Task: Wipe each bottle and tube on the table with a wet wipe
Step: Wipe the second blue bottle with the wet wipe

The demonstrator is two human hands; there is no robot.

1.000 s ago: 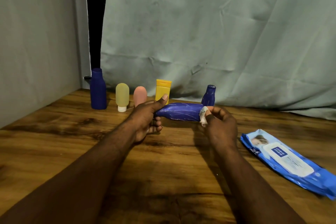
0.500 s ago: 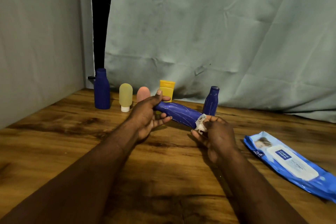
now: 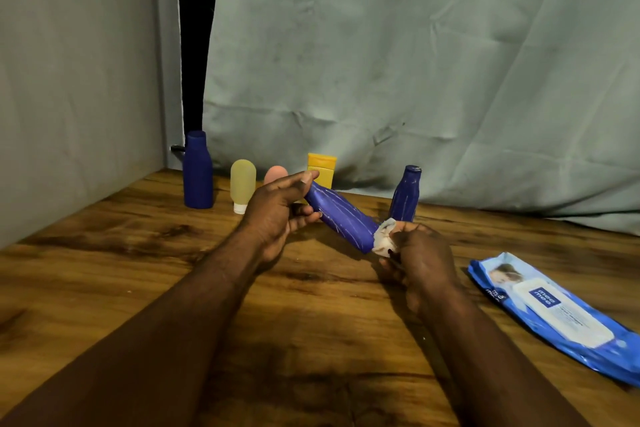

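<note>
My left hand [image 3: 277,215] grips the upper end of a dark blue bottle [image 3: 341,217], which slants down to the right above the wooden table [image 3: 138,253]. My right hand [image 3: 420,260] holds a crumpled white wet wipe [image 3: 383,237] against the bottle's lower end. Along the back stand a tall blue bottle [image 3: 197,172], a pale yellow tube [image 3: 242,185], a pink tube [image 3: 275,174] partly hidden by my left hand, a yellow tube [image 3: 322,172] and a small blue bottle [image 3: 406,194].
A blue pack of wet wipes [image 3: 554,312] lies flat at the right side of the table. A grey cloth backdrop [image 3: 415,62] hangs behind the row, and a grey wall [image 3: 69,80] closes the left side.
The held bottle has tilted from nearly level to slanting, its right end lower. My right hand with the wipe has dropped along with that end, and my left hand has risen slightly.
</note>
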